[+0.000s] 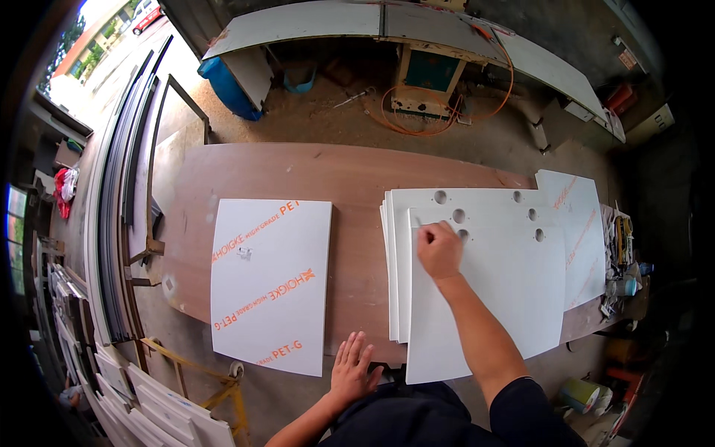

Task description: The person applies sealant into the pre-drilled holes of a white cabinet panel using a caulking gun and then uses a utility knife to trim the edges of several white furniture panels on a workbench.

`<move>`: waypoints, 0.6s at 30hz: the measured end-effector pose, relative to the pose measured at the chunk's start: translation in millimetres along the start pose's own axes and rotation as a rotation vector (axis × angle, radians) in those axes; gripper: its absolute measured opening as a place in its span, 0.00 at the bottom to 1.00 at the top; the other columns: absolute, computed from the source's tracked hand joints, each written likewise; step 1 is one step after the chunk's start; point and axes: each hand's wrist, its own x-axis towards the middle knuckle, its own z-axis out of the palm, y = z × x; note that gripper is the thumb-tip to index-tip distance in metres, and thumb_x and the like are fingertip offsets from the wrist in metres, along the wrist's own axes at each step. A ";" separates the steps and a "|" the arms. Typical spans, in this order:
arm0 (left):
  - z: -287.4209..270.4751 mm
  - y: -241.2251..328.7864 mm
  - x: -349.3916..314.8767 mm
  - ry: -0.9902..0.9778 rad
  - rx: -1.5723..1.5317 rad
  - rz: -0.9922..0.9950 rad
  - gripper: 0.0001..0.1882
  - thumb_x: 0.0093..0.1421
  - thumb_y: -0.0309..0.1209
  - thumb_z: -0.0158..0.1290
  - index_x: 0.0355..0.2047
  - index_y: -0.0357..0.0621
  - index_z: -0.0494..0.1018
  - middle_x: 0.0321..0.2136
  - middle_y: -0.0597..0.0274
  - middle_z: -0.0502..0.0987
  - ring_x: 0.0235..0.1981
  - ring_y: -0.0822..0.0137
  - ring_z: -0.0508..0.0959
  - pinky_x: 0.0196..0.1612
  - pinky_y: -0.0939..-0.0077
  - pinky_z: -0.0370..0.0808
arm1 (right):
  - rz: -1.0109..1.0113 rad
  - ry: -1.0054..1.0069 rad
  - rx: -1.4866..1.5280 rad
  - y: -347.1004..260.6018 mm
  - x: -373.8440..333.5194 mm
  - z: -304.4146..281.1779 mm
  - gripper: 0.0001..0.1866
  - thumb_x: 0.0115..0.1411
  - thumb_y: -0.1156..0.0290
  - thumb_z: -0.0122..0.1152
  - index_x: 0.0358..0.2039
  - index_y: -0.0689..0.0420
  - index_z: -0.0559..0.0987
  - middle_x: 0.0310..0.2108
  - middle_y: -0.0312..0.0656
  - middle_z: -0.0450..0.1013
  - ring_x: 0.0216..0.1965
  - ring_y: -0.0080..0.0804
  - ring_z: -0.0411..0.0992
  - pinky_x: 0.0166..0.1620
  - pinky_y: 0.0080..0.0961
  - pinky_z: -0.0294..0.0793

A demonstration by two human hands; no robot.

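Observation:
On the right of the brown worktable lies a stack of white panels [491, 298], slightly fanned out, with round holes near their far edges. My right hand [441, 249] is closed over the top panel's far left corner, beside one of its holes. A small greyish bit shows by the fingers; what they hold, if anything, I cannot make out. At the table's near edge my left hand [353, 370] rests with fingers stretched out, holding nothing. To its left lies a white panel covered with orange-printed film [272, 283].
Another orange-printed panel [577, 231] sticks out beyond the stack. Tools and small containers crowd the right end of the brown table [357, 167]. Across the floor stands a long bench [298, 28] with an orange hose [417, 132] below. Long dark strips [123, 186] lean at left, near a yellow trolley [240, 406].

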 end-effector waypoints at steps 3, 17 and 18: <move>-3.1 -14.1 -16.0 0.054 -0.030 -0.057 0.26 0.53 0.37 0.61 0.50 0.38 0.72 0.62 0.42 0.62 0.65 0.42 0.62 0.65 0.50 0.60 | 0.120 0.047 -0.054 17.8 2.3 -16.2 0.03 0.53 0.74 0.61 0.23 0.53 0.78 0.25 0.38 0.72 0.24 0.40 0.72 0.27 0.32 0.73; -11.1 -37.7 -33.6 0.104 -0.089 -0.151 0.24 0.51 0.31 0.62 0.48 0.35 0.72 0.58 0.42 0.66 0.60 0.42 0.67 0.60 0.54 0.66 | -0.099 -0.135 0.041 1.4 11.8 -9.4 0.03 0.52 0.74 0.63 0.23 0.54 0.79 0.24 0.35 0.72 0.26 0.36 0.73 0.28 0.31 0.72; -11.8 -38.4 -34.8 0.102 -0.078 -0.146 0.24 0.51 0.31 0.62 0.48 0.35 0.71 0.58 0.42 0.67 0.60 0.42 0.67 0.60 0.54 0.66 | -0.090 -0.109 0.015 5.8 16.4 -9.3 0.02 0.52 0.74 0.64 0.23 0.54 0.79 0.24 0.35 0.72 0.26 0.35 0.73 0.28 0.31 0.72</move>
